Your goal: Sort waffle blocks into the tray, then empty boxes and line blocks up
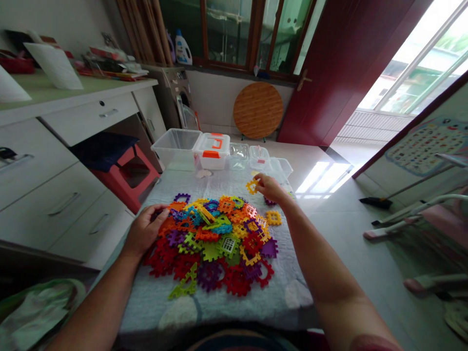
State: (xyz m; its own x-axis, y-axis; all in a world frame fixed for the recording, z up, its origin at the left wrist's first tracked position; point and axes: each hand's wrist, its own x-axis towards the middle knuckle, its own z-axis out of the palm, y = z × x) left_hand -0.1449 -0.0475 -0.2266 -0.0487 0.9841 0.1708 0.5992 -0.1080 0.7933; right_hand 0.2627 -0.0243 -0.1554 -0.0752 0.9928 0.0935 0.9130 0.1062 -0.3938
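Note:
A heap of colourful interlocking plastic building pieces (215, 243) with toothed edges lies on a cloth-covered table (171, 312). My left hand (148, 228) rests against the heap's left edge, by some orange and purple pieces; its fingers are loosely bent, apart, and partly hidden. Beyond the heap's right back side, my right hand (269, 187) pinches a yellow open-frame building piece (251, 186) between thumb and fingertips. Under that wrist a dark purple piece (269, 200) partly shows. A separate yellow-orange square piece (274, 218) lies to the heap's right.
Along the table's far edge stand an open clear bin (175, 146), a lidded box with orange latches (212, 152) and several smaller clear containers (259, 155). A red stool (122, 165) is at the left, beside white drawers (73, 204). A pink-framed chair (438, 219) stands at the right.

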